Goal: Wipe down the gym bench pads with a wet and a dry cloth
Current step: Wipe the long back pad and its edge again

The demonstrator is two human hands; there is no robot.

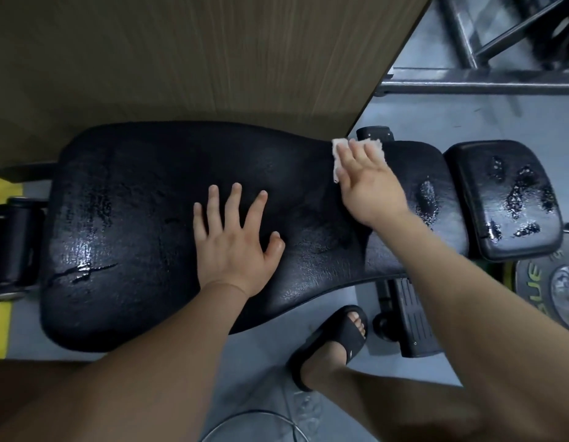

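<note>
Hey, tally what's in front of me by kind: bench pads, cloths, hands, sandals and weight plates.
Bench pads: 2, long pad and small pad
Cloths: 1, white cloth
Hands: 2, left hand, right hand
Sandals: 1, black sandal
Weight plates: 1, weight plate
Total: 7

Most of the white cloth point(378, 151) is hidden under the right hand point(369, 183), so only its edges peek out, and the hand looks a bit blurry. The far side of the long black pad point(133, 202) goes under the wooden board point(181, 59) and cannot be seen there. The round weight plate point(544, 282) is cut off by the right edge, its letters too chopped to read; the thin metal ring point(251, 411) is cut off at the bottom, and the grey metal bars point(487, 81) in the top corner are blurry.
</note>
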